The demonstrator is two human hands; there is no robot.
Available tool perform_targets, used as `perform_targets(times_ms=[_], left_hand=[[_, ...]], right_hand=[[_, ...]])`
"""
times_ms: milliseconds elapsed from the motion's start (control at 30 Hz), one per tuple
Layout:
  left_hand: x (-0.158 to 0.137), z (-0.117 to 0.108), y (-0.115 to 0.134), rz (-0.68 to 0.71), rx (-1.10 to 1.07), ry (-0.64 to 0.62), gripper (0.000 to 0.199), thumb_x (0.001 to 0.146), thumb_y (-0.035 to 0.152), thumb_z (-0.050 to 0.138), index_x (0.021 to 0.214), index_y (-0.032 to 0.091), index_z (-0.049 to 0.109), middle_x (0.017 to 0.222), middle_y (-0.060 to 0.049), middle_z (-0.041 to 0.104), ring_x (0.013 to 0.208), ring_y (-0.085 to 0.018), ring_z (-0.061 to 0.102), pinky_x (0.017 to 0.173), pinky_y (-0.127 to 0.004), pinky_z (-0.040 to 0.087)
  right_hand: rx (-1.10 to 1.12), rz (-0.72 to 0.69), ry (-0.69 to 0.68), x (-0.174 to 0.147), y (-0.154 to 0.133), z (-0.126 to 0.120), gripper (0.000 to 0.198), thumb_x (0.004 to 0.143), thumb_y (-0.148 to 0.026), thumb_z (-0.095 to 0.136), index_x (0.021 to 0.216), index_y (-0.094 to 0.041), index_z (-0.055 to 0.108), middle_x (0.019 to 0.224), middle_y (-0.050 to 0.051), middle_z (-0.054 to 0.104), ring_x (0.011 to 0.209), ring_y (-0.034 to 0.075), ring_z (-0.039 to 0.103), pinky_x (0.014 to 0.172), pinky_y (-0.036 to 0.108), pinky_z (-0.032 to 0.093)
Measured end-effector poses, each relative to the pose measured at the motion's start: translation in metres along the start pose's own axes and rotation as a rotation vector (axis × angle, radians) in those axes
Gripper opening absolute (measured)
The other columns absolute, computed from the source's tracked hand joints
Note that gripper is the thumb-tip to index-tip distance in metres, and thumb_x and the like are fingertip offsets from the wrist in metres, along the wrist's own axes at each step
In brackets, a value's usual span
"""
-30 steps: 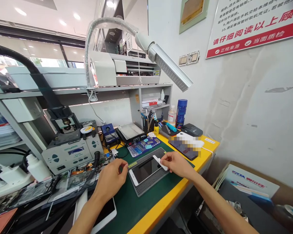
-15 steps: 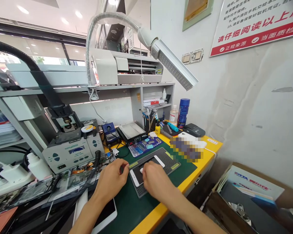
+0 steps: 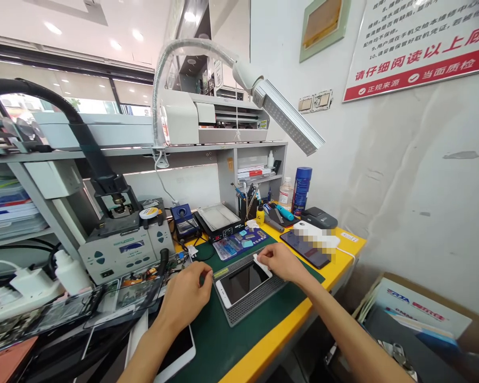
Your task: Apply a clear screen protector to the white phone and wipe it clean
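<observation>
A white-framed smartphone with a dark screen lies face up on a grey perforated mat. My right hand is at the phone's far right end, its fingers pinched on a small white wipe that touches the frame there. Most of the wipe is hidden under the fingertips. Just left of the phone, my left hand hovers with fingers curled and thumb close to the index finger. Nothing shows in it, and it does not touch the phone.
A green work mat covers the yellow-edged desk. Behind stand a black heating plate and a yellow bottle. Another dark phone lies to the right. A white tablet and a rework station are on the left.
My right hand has moved from the middle of the phone to its far right end, uncovering the screen. My left hand stays in about the same place. The view has tilted slightly upward.
</observation>
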State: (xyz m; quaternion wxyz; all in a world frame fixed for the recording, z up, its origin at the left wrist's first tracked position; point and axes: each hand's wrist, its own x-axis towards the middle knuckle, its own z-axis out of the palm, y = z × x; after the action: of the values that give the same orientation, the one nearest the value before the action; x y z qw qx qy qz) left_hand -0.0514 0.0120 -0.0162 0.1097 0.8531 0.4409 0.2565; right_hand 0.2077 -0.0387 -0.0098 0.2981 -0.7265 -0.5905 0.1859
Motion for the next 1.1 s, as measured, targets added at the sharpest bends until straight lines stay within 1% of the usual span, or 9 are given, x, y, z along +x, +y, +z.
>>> perform_targets(times_ms=[133,367,500,733,867,967,1100], left_hand=[[0.0,0.0,-0.001,-0.003,0.017,-0.011,0.02,0.09,0.029,0.044,0.086,0.024,0.063,0.084,-0.001,0.068,0.076,-0.019,0.062,0.062,-0.029,0.037],[0.0,0.001,-0.002,-0.01,0.047,-0.014,0.02,0.09,0.029,0.044,0.087,0.024,0.063,0.085,-0.003,0.069,0.076,-0.02,0.063,0.062,-0.029,0.036],[0.0,0.003,-0.003,-0.012,0.051,-0.002,0.018,0.09,0.028,0.045,0.087,0.025,0.062,0.086,-0.002,0.069,0.076,-0.02,0.062,0.062,-0.029,0.035],[0.001,0.005,-0.006,-0.023,0.082,0.017,0.018,0.09,0.027,0.044,0.09,0.024,0.062,0.087,-0.002,0.07,0.076,-0.02,0.062,0.062,-0.028,0.034],[0.0,0.005,-0.006,-0.018,0.091,0.021,0.018,0.091,0.026,0.044,0.091,0.024,0.062,0.089,-0.002,0.07,0.078,-0.021,0.063,0.062,-0.029,0.033],[0.0,0.005,-0.006,-0.012,0.091,0.02,0.018,0.091,0.026,0.044,0.091,0.025,0.062,0.09,-0.001,0.07,0.079,-0.021,0.064,0.062,-0.029,0.033],[0.0,0.006,-0.006,-0.01,0.083,0.026,0.016,0.091,0.026,0.045,0.091,0.024,0.061,0.09,-0.001,0.07,0.079,-0.02,0.064,0.063,-0.029,0.033]], right_hand=[[-0.107,0.006,0.042,0.005,0.005,0.008,0.02,0.085,-0.025,0.054,0.072,-0.015,0.066,0.07,0.005,0.067,0.065,0.017,0.06,0.054,0.024,0.036],[-0.283,-0.029,0.081,0.003,-0.005,0.022,0.022,0.09,-0.021,0.052,0.072,-0.016,0.064,0.079,0.01,0.068,0.075,0.021,0.063,0.059,0.025,0.033],[-0.359,-0.08,0.093,0.002,-0.014,0.034,0.024,0.092,-0.021,0.049,0.076,-0.014,0.065,0.084,0.014,0.069,0.079,0.023,0.063,0.06,0.026,0.032],[-0.419,-0.231,0.048,-0.008,-0.049,0.064,0.023,0.092,-0.018,0.046,0.084,-0.013,0.067,0.09,0.014,0.068,0.081,0.022,0.064,0.064,0.027,0.034],[-0.414,-0.329,0.01,-0.017,-0.067,0.077,0.023,0.093,-0.018,0.045,0.087,-0.015,0.067,0.089,0.011,0.067,0.083,0.021,0.062,0.067,0.026,0.035],[-0.402,-0.4,-0.021,-0.021,-0.071,0.077,0.021,0.093,-0.018,0.046,0.084,-0.018,0.065,0.086,0.007,0.065,0.082,0.019,0.06,0.068,0.026,0.034],[-0.387,-0.536,-0.077,-0.026,-0.065,0.068,0.019,0.09,-0.014,0.048,0.079,-0.018,0.062,0.082,0.004,0.06,0.08,0.018,0.057,0.064,0.026,0.032]])
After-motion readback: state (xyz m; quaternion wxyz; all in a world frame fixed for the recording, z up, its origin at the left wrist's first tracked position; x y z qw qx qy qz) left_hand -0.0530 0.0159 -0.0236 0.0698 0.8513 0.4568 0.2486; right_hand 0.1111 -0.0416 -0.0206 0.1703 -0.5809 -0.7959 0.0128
